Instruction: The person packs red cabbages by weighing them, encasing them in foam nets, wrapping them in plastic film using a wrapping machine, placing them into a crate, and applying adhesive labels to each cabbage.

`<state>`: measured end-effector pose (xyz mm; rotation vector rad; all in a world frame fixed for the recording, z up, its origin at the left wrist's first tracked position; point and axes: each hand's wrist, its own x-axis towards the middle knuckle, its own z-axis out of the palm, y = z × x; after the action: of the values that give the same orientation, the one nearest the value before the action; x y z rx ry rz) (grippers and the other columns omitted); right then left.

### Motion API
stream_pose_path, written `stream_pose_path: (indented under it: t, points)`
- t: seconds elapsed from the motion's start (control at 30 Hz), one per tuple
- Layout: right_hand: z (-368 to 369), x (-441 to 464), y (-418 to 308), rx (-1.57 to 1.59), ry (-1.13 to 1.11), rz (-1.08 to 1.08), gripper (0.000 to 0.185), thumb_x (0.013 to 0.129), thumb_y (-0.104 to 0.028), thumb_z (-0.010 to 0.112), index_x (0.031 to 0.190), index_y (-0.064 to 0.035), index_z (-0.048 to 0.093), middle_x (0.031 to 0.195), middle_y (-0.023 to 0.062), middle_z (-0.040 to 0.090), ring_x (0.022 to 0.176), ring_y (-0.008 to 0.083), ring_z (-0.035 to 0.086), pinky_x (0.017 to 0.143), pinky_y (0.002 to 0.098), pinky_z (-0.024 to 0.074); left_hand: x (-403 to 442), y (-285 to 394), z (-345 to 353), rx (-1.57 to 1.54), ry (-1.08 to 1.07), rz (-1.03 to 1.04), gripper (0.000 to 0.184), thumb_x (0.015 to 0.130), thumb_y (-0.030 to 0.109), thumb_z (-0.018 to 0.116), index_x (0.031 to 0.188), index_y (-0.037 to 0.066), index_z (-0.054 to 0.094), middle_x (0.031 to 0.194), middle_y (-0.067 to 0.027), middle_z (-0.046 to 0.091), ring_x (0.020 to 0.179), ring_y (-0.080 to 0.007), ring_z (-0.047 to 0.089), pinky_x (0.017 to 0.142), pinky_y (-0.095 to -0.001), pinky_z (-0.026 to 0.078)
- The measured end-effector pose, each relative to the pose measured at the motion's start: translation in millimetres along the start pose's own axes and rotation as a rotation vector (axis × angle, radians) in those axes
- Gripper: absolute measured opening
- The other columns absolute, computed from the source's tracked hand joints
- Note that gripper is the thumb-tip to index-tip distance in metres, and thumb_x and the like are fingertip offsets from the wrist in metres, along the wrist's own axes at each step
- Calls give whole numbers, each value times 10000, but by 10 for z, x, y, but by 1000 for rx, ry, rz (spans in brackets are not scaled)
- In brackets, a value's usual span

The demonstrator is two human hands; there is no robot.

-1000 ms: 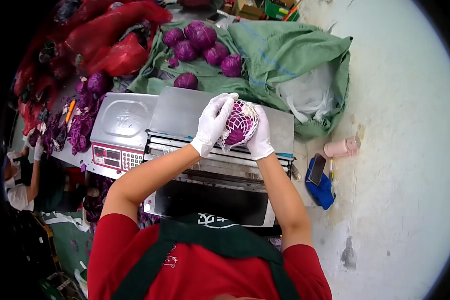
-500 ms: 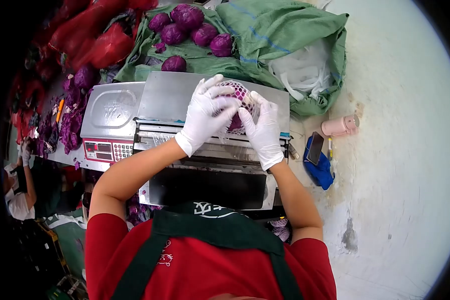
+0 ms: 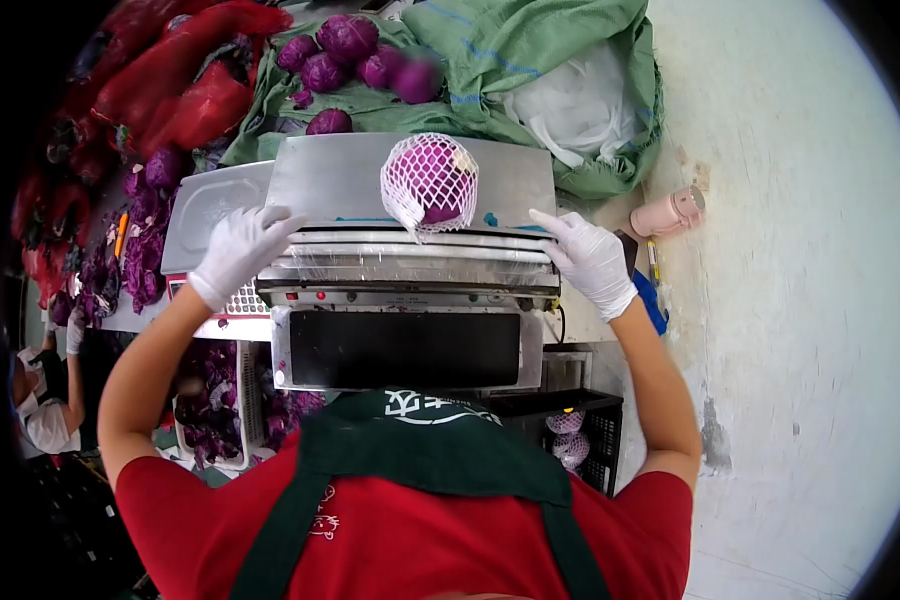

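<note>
Two gloved hands of the person are held wide apart, and neither one has the netted cabbage [image 3: 432, 182] in its grasp. The left hand [image 3: 240, 252] has its fingers bent towards the left end of the rollers [image 3: 410, 243]. The right hand [image 3: 592, 264] reaches with its fingers to the right end of them. Clear, wrinkled film shows along the rollers, but I cannot tell if the fingertips of either hand pinch it.

The netted cabbage is purple, inside a white foam net, and it rests on the metal plate [image 3: 320, 180] just behind the rollers, between the two hands. One gathered end of the net hangs down near the rollers. On the near side of the rollers is a black panel [image 3: 405, 348].

Beside the metal plate, on the left, is a scale [image 3: 205, 215], which the left hand and wrist partly cover. Behind the plate lies a green sack [image 3: 515, 45] with bare purple cabbages [image 3: 348, 40] on it, and a white plastic bag [image 3: 580, 105] is in its fold. Farther left there are red mesh sacks [image 3: 165, 95], torn purple leaves [image 3: 142, 250] and an orange handle [image 3: 121, 235]. To the right a pink bottle [image 3: 668, 212] lies on its side, near a yellow pen [image 3: 653, 260]. Lower down, a black crate [image 3: 602, 440] holds more netted cabbages [image 3: 570, 440]. At the left edge another person [image 3: 48, 400] is at the leaves.
</note>
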<state>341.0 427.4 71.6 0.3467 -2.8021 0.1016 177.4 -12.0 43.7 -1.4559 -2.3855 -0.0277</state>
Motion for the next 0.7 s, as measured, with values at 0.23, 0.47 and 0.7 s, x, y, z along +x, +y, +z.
stream_pose_path:
  t: [0.23,0.47,0.7]
  points:
    - [402,76,169,-203,-340,-419,432,748,-164,644,1168,-234,569,872,81,555,740,250,612,620,352,522,172,55,154,3,-148,328,603,702,166,652,1281,244,504,1177,-57,521,714,-188,640,520,-285,549]
    - [377,17,-129,1121,-483,550,102,955,-127,508,895,-45,514,867,42,618,823,106,645,634,249,506,142,489,387,-1043,-241,-547,144,935,122,522,1042,78,608,956,-86,648,625,-142,641,589,-261,511]
    - [-540,400,3,1455,105,252,51,930,21,486,910,-19,459,816,138,643,790,228,673,733,317,558,289,366,-579,-1106,456,-476,199,971,144,497,1075,-14,559,946,-144,693,847,-212,675,807,-329,531]
